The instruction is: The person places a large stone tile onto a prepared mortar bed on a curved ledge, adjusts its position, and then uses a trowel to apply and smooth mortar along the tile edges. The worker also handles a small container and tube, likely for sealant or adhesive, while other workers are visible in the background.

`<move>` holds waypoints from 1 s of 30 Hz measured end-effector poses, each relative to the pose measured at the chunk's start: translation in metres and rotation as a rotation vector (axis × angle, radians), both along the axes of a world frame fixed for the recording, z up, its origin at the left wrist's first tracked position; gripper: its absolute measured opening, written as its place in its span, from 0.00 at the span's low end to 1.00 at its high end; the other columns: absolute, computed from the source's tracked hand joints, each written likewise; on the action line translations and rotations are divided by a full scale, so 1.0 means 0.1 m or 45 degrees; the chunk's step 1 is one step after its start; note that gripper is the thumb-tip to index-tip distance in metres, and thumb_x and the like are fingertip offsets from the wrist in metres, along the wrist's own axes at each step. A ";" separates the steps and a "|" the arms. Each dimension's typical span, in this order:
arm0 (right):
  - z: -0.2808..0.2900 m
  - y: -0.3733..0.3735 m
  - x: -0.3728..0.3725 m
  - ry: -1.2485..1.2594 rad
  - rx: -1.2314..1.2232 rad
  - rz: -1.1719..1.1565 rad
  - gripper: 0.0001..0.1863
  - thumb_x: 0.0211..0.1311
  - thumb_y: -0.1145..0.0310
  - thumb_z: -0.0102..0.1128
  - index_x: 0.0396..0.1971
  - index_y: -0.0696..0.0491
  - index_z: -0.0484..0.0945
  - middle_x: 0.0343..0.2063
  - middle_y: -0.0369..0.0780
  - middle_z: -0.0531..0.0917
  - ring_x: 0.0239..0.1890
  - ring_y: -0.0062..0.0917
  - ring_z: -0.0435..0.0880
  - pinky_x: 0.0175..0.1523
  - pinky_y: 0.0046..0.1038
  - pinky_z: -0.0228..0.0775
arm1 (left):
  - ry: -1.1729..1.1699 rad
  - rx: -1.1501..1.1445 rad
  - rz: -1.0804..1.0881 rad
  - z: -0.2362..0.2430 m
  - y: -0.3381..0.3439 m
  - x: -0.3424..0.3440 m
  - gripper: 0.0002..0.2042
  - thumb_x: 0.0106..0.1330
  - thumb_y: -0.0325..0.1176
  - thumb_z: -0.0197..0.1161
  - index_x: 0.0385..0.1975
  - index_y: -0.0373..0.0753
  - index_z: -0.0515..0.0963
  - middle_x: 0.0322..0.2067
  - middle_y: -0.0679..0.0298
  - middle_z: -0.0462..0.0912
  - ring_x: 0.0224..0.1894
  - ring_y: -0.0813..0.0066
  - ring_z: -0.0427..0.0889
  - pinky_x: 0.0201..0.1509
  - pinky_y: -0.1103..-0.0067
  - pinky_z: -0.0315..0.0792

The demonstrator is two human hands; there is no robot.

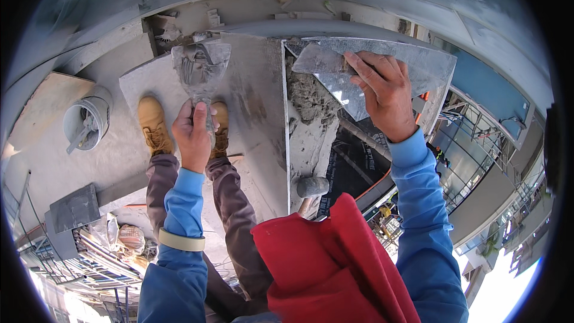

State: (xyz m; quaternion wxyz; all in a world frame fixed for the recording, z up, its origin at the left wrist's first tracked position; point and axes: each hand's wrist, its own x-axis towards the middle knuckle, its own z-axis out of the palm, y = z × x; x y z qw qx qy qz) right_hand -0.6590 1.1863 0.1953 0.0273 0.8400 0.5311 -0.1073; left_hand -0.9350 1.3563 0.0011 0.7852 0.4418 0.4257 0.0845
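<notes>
My left hand [194, 134] is wrapped round the handle of a trowel [204, 63], its broad blade loaded with wet grey mortar. At the right, my right hand [382, 87] has its fingers closed on a scraper [317, 60] with a flat, smeared metal blade. That blade lies over the corner of a grey slab [418, 60] with a shiny, wet-looking face. Below it, rough mortar [314, 98] covers a strip beside the straight edge of a large grey tile [257, 125]. On that strip rests a mallet [313, 186] with a grey head.
A white bucket [88, 121] with a tool in it stands at the left. Dark flat pieces [75, 208] lie near the lower left. Red cloth [329, 263] hangs in front of me. Beyond the edge at the right, scaffolding [478, 125] shows far below.
</notes>
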 end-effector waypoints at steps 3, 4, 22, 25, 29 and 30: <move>0.03 0.21 0.39 -0.151 -0.030 0.378 0.24 0.61 0.67 0.68 0.58 0.37 0.83 0.48 0.29 0.84 0.48 0.27 0.79 0.55 0.37 0.68 | 0.017 -0.006 -0.018 -0.02 0.00 -0.02 0.13 0.79 0.38 0.56 0.42 0.32 0.79 0.28 0.66 0.81 0.24 0.81 0.76 0.28 0.82 0.70; 0.04 0.29 0.49 -0.191 -0.101 0.469 0.25 0.60 0.68 0.68 0.59 0.38 0.83 0.49 0.29 0.84 0.49 0.27 0.79 0.56 0.37 0.68 | 0.014 -0.017 -0.020 -0.02 -0.01 -0.02 0.13 0.79 0.38 0.56 0.42 0.32 0.79 0.28 0.66 0.81 0.25 0.82 0.76 0.28 0.82 0.70; 0.09 0.38 0.72 -0.363 -0.428 0.698 0.27 0.59 0.75 0.65 0.59 0.39 0.82 0.52 0.29 0.83 0.53 0.25 0.78 0.57 0.36 0.68 | -0.030 -0.086 -0.017 -0.11 -0.02 0.00 0.14 0.78 0.38 0.58 0.46 0.31 0.80 0.30 0.65 0.82 0.25 0.83 0.77 0.29 0.82 0.73; 0.29 0.41 0.69 -0.398 -0.587 0.596 0.25 0.62 0.75 0.64 0.59 0.41 0.83 0.51 0.30 0.83 0.51 0.26 0.79 0.56 0.35 0.68 | -0.035 -0.106 -0.008 -0.09 0.00 0.00 0.14 0.78 0.38 0.58 0.47 0.31 0.80 0.30 0.66 0.82 0.25 0.83 0.77 0.29 0.82 0.73; 0.45 0.44 0.72 0.250 -0.447 0.119 0.23 0.66 0.78 0.61 0.60 0.45 0.82 0.51 0.39 0.84 0.48 0.31 0.81 0.54 0.36 0.73 | -0.045 -0.109 -0.032 -0.03 0.03 -0.01 0.15 0.78 0.39 0.58 0.47 0.31 0.79 0.31 0.65 0.82 0.25 0.83 0.76 0.29 0.82 0.72; 0.42 0.43 0.73 0.540 -0.302 -0.051 0.23 0.67 0.79 0.60 0.60 0.46 0.82 0.51 0.41 0.84 0.47 0.33 0.82 0.53 0.37 0.74 | -0.045 -0.121 -0.033 -0.02 0.04 -0.01 0.15 0.78 0.39 0.58 0.48 0.31 0.79 0.31 0.65 0.82 0.25 0.83 0.76 0.30 0.82 0.73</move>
